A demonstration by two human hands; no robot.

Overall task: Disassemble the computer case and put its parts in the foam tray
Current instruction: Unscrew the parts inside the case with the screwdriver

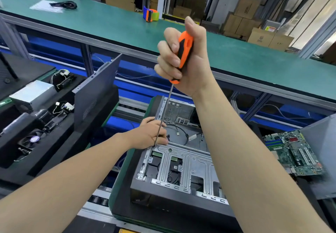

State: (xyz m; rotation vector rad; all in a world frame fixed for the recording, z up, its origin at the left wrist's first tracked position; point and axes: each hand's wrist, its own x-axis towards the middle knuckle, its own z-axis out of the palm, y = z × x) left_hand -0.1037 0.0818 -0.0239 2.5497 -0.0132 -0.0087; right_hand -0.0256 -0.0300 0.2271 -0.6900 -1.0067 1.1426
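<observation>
The open computer case (181, 162) lies on a green pallet in the middle, its silver drive cage facing up. My right hand (183, 58) grips the orange and black handle of a long screwdriver (163, 112), held upright. The tip stands on a screw at the cage's top left corner. My left hand (152, 132) rests on the case's left wall beside the shaft, fingers near the tip. The black foam tray (60, 138) at the left holds a silver power supply (34, 94), a fan (33, 139) and cables. A dark side panel (96, 91) stands upright in the tray.
A green motherboard (294, 152) lies to the right of the case, beside another grey panel (323, 142). A green workbench (127, 25) runs across the back with a tape dispenser (150, 14) and a black cable bundle (64, 5). Cardboard boxes are stacked behind it.
</observation>
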